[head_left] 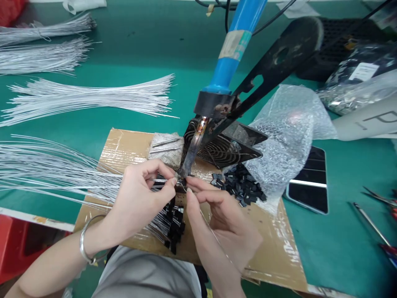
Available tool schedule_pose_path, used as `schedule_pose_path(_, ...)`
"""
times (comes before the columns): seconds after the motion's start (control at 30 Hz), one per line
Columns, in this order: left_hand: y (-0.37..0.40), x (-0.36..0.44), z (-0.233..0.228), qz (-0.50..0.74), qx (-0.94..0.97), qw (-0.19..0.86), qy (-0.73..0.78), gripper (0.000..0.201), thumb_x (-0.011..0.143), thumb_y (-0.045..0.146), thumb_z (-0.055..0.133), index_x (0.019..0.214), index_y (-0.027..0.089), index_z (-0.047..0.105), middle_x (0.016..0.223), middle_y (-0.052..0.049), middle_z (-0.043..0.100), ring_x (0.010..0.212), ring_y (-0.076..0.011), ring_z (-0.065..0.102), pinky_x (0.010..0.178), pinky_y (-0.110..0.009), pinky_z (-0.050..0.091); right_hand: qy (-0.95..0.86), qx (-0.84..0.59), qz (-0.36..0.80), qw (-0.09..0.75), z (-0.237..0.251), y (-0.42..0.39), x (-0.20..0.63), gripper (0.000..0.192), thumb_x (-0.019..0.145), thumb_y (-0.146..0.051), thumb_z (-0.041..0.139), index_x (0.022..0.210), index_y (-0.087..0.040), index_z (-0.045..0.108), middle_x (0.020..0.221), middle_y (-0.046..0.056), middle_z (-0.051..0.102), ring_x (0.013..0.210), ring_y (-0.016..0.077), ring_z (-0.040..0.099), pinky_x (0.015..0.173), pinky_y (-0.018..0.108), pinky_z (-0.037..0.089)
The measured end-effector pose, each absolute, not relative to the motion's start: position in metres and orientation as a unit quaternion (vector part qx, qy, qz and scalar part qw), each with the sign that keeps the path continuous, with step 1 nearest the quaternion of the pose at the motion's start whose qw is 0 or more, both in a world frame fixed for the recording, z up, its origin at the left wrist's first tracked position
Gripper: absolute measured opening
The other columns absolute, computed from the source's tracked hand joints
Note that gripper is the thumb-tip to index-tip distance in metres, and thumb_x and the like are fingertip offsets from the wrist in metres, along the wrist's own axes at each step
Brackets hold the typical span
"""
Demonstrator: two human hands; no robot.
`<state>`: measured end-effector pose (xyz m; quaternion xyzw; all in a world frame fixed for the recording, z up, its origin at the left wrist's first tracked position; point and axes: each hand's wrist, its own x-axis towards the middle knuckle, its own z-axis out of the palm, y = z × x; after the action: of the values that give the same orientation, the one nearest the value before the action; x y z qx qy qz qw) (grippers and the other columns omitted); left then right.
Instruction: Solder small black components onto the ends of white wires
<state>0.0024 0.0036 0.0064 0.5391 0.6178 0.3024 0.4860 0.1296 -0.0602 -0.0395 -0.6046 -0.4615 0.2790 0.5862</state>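
In the head view, my left hand (139, 203) is closed in a pinch on the end of a thin white wire (159, 180), just below the tip of a clamped soldering iron (192, 149). My right hand (221, 223) pinches a thin strand of solder wire (214, 234), which runs back across the palm. Both sets of fingertips nearly meet under the tip, hiding the joint itself. Loose white wires (77, 174) stretch off to the left beneath my left hand. Under the hands lies a cluster of black connectors (175, 227) with wires attached.
Cardboard (273, 252) covers the work spot. Behind it stand a sponge (167, 155) with metal rods and a black fan (226, 149). Small black parts (243, 184), a bubble-wrap bag (285, 124) and a phone (310, 182) lie right; wire bundles (93, 97) lie left.
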Motion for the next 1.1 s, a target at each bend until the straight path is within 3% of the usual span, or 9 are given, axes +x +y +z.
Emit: schedule_pose_path(1.1, 0.0046, 0.0024, 0.0025, 0.294, 0.554, 0.489, 0.607, 0.008, 0.074, 0.025, 0.066, 0.071, 0.019, 0.069, 0.081, -0.007, 0.076, 0.078, -0.0217, 0.068, 0.064, -0.031, 0.047, -0.468, -0.604, 0.266, 0.588, -0.042, -0.0593, 0.1308, 0.012, 0.09, -0.015, 0.074, 0.082, -0.023, 0.07, 0.109, 0.002, 0.083, 0.101, 0.0161, 0.079, 0.091, 0.025, 0.061)
